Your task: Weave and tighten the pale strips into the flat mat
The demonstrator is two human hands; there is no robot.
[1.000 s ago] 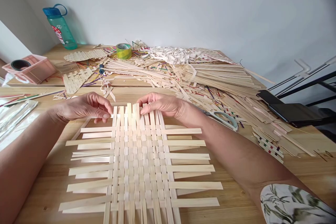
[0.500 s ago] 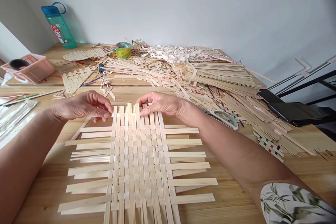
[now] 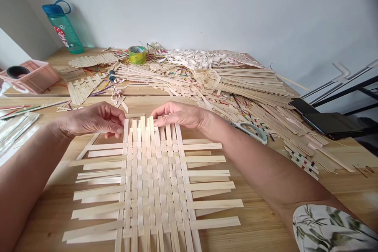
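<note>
Woven mat (image 3: 156,181): long axis near-to-far, cross-strips (image 3: 217,204) pointing sideways.

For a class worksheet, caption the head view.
Left hand and right hand at the far end of a pale woven mat.

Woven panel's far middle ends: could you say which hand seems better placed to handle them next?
Right hand, probably: it sits at the middle ends; the left hand is at the left edge.
</note>
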